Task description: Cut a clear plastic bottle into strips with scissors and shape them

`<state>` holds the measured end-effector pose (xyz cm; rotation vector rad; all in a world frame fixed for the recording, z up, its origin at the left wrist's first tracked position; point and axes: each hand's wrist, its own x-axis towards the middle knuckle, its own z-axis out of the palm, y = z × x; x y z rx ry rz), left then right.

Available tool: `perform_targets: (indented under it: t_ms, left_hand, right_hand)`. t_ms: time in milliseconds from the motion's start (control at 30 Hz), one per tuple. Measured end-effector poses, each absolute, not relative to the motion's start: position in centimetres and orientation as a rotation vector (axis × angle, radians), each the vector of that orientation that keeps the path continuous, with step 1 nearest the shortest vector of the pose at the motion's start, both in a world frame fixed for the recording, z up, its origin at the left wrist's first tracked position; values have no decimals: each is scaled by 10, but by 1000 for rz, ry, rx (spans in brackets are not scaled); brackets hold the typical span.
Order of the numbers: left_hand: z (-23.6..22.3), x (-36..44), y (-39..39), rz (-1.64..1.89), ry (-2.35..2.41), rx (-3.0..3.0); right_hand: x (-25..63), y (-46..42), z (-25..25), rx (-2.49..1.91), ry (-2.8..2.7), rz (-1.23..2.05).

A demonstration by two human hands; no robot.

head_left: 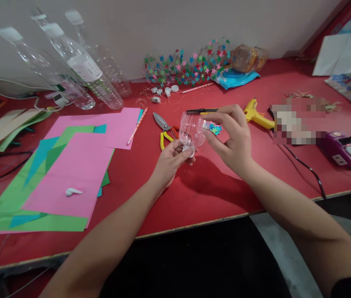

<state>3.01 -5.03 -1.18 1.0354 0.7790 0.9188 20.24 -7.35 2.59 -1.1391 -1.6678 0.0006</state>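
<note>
In the head view, my left hand [172, 161] is closed around the white-capped neck of a cut clear plastic bottle top [191, 128], its wide end tilted up and away. My right hand [231, 134] is beside the bottle's right side, thumb and fingers curved toward each other. A small whitish bit shows between those fingertips; I cannot make out what it is. Just behind my right fingers lies a small pile of blue and green paper stars [215, 128]. Scissors [163, 128] with yellow and red handles lie behind my left hand.
Stacked coloured paper [70, 174] with a white earbud [73, 192] lies left. Tall plastic bottles [85, 68] lean on the wall near a star-covered bottle [188, 68]. A yellow glue gun [258, 114] and purple power strip [344, 149] lie right, with a cord.
</note>
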Motion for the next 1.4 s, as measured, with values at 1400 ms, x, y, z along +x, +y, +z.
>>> perform_targets:
  t_ms: [1400]
  left_hand:
    - [-6, 26, -51, 880, 768, 877]
  right_hand:
    - [187, -77, 18, -979, -1931, 126]
